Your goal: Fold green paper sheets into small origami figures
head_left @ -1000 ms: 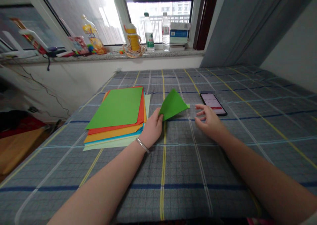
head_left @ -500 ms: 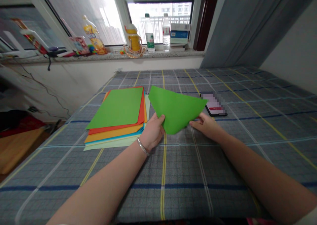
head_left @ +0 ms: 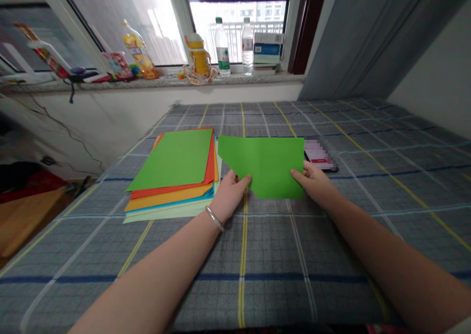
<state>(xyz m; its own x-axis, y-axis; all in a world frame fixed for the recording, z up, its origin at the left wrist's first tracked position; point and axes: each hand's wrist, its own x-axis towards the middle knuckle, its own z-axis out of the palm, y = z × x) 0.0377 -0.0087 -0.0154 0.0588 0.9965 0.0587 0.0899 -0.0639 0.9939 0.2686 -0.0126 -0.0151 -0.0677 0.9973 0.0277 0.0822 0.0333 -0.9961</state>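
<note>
A folded sheet of green paper (head_left: 270,165) is held up above the checked cloth, its lower left side slanting. My left hand (head_left: 231,189) pinches that slanted side, thumb on the near face. At the right edge my right hand (head_left: 314,182) grips the paper, its thumb in front and the other fingers partly behind. Left of my left hand lies a stack of coloured paper (head_left: 176,160), green on top, with red, orange, blue and pale green edges showing below.
Behind the green paper's right edge a phone (head_left: 320,155) lies on the checked cloth (head_left: 265,255), partly covered. Along the windowsill (head_left: 250,80) stand water bottles (head_left: 222,47), a yellow cup (head_left: 199,57), a drink bottle (head_left: 140,52) and boxes (head_left: 267,52). A grey curtain (head_left: 353,39) hangs at the right.
The green paper has turned so its right part now faces me as a squared-off shape with an upright right edge. My right hand has shifted slightly right and now holds that edge.
</note>
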